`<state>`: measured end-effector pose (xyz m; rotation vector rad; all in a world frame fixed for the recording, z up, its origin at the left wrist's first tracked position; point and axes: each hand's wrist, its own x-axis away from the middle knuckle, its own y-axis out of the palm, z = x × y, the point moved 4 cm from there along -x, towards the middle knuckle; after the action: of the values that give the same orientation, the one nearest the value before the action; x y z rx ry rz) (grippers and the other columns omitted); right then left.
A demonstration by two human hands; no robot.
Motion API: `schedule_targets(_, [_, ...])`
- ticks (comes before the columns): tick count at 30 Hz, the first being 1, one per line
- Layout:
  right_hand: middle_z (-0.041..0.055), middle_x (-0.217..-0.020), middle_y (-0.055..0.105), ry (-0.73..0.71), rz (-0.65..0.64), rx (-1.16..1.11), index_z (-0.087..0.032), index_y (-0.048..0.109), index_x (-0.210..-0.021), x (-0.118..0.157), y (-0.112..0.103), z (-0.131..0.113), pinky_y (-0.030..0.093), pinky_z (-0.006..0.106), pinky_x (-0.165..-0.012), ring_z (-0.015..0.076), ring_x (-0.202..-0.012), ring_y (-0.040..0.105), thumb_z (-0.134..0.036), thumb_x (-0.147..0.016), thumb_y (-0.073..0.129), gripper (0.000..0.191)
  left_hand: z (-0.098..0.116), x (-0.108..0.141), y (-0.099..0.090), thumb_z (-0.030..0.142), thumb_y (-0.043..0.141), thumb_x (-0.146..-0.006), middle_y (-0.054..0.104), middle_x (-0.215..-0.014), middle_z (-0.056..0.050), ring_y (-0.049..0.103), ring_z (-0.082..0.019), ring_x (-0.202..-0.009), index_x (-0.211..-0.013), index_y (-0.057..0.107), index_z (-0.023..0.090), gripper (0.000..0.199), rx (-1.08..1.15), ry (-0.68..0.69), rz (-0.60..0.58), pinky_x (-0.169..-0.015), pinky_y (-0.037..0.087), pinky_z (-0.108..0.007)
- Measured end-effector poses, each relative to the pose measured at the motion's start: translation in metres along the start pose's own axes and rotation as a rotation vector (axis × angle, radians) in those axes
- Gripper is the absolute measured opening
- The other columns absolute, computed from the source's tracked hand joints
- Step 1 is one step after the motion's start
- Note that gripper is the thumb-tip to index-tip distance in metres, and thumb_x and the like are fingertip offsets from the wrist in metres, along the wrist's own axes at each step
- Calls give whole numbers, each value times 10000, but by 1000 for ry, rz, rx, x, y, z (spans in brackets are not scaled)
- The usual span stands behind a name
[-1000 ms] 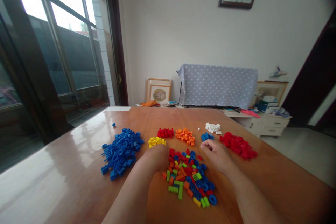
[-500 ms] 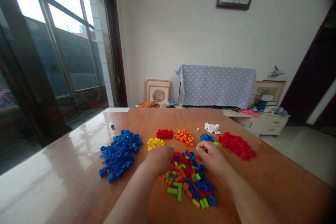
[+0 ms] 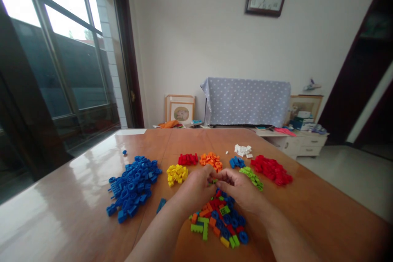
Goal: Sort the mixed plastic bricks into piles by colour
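My left hand [image 3: 201, 184] and my right hand [image 3: 235, 184] meet over the far end of a mixed pile of bricks [image 3: 219, 217]. Fingers of both hands are bent and pressed together around something small, with a bit of green showing between them; its shape is hidden. Just beyond the hands lie orange bricks [image 3: 211, 160]. Yellow bricks [image 3: 177, 174] are to the left of my left hand, and light green bricks [image 3: 252, 177] sit right beside my right hand.
A large blue pile [image 3: 133, 186] lies at the left, with a lone blue piece [image 3: 161, 205] near my left forearm. Red bricks [image 3: 188, 159], blue bricks [image 3: 237, 162], white bricks [image 3: 242, 150] and a bigger red pile [image 3: 272, 169] stand farther back on the wooden table [image 3: 101, 172].
My hands have come together above the mixed pile. The yellow and light green bricks are now more exposed, and the lone blue piece has come into view. The camera view has shifted slightly.
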<state>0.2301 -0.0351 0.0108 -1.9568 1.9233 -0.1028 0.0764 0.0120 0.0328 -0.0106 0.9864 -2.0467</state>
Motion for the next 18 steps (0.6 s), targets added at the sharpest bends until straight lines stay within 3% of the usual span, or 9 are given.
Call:
schedule_targets(4, [8, -788, 650, 20, 43, 43, -179, 656, -860, 2, -14, -3, 437, 253, -634, 154, -724, 570, -440, -835, 669, 263, 4, -1, 9, 181, 577, -817, 648, -804, 18, 592, -129, -713, -1088, 571, 194, 271, 113, -15, -25, -567, 339, -208])
schedule_targets(8, [-17, -697, 597, 84, 250, 166, -186, 624, -844, 4, -53, 10, 400, 234, -562, 130, -627, 528, -428, -850, 603, 242, 1, -2, 10, 202, 562, -843, 659, -820, 14, 585, -128, -678, -1202, 558, 199, 359, 106, -34, -30, -569, 349, -215])
schedule_targets(10, [-28, -637, 572, 138, 349, 219, -188, 612, -829, 5, -76, 26, 385, 232, -525, 131, -576, 516, -412, -825, 606, 224, -1, -2, 7, 213, 550, -857, 670, -874, -4, 599, -138, -741, -1165, 596, 198, 312, 64, -24, 4, -612, 374, -221])
schedule_targets(13, [-15, -622, 605, 189, 402, 314, -190, 608, -799, 7, -98, 51, 378, 234, -509, 145, -566, 550, -360, -784, 613, 171, -1, -3, 4, 216, 545, -862, 671, -931, -25, 603, -154, -845, -1004, 650, 190, 179, -13, 17, 51, -687, 399, -231])
schedule_targets(18, [-29, -568, 589, 238, 383, 372, -197, 583, -777, 7, -103, 74, 340, 223, -482, 133, -502, 531, -276, -729, 604, 95, 0, -5, 3, 179, 545, -840, 646, -880, -26, 589, -152, -861, -806, 636, 175, 97, -49, 60, 74, -726, 402, -234])
